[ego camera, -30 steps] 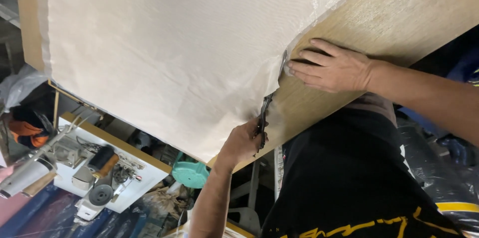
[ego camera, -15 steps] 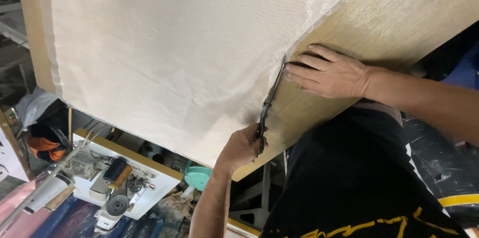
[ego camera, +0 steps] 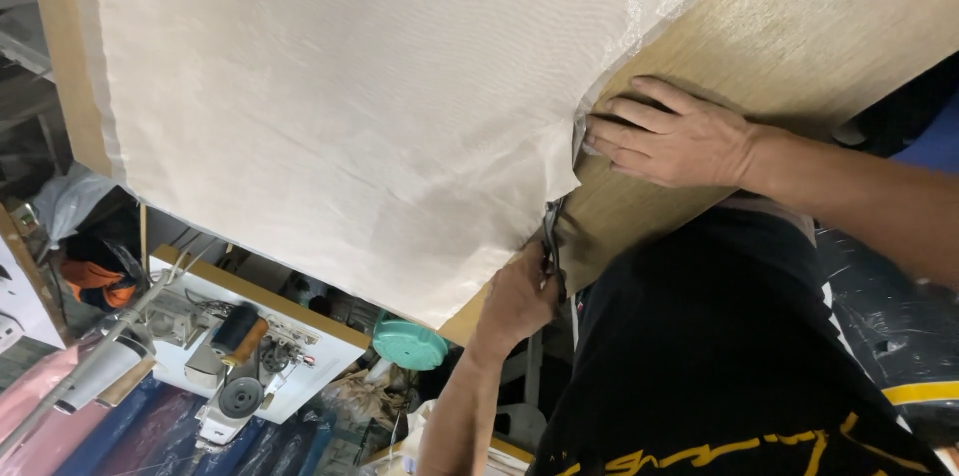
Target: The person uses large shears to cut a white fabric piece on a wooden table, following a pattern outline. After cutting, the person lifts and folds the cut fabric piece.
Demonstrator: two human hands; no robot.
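Nearest, low in the head view: a black shirt [ego camera: 719,356] with yellow lettering, close against the tabletop's edge.

Just ahead of it, left hand [ego camera: 514,301] raised from below, fingers wrapped tight around the handles of dark scissors [ego camera: 551,236]. Blades pointing away up the table, lying at the cut edge of the cream fabric [ego camera: 350,86]; too narrow and dark to tell how far apart.

A little further on, right hand [ego camera: 679,141] laid flat, palm down, fingers [ego camera: 611,124] stretched out and slightly spread, holding nothing. Fingertips pressing on the fabric's edge just beyond the scissor tips, heel of the hand on bare wood.

Beyond both hands, the fabric spread smooth over most of the wooden tabletop [ego camera: 799,26], with faint creases near the cut. Bare wood showing along the right side and in a thin strip at the far left.

Farthest, below the tabletop's left edge: a white sewing machine [ego camera: 250,356] carrying a dark spool [ego camera: 238,331], and beside it a round teal disc [ego camera: 410,344].
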